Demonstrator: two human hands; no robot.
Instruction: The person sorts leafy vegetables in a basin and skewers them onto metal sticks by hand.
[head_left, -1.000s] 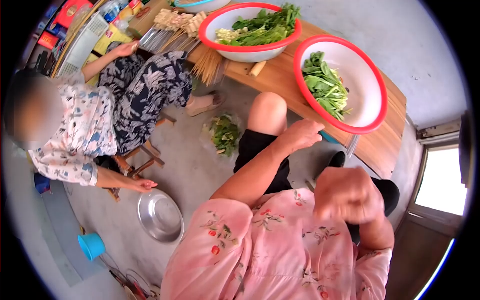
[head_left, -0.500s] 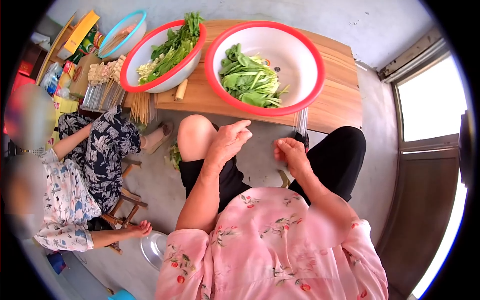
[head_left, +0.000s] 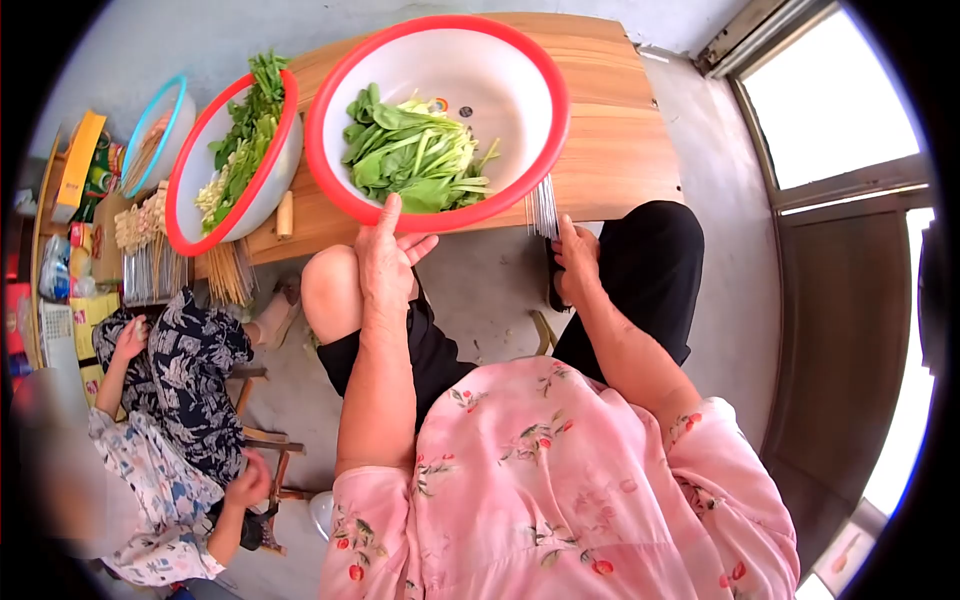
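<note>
A large white basin (head_left: 505, 70) with a red rim stands on the wooden table, holding a heap of leafy greens (head_left: 420, 160). At the basin's near rim is my left hand (head_left: 385, 255), thumb pointing up at the rim and fingers spread; it holds nothing. A bundle of thin metal skewers (head_left: 543, 208) sticks out over the table's front edge, right of the basin. My right hand (head_left: 577, 258) has its fingers curled beside the ends of these skewers. Whether a skewer is between them is too small to tell.
A second red-rimmed basin (head_left: 290, 130) with greens stands to the left, beside skewered food (head_left: 140, 225) and a blue-rimmed basin (head_left: 182, 110). A short light-coloured roll (head_left: 285, 215) lies on the wooden table (head_left: 610, 130). Another person (head_left: 165, 480) sits at the left.
My left hand has moved forward to the basin's rim and its fingers have spread. My right hand has moved forward to the skewer ends. The view has turned, shifting the table leftward.
</note>
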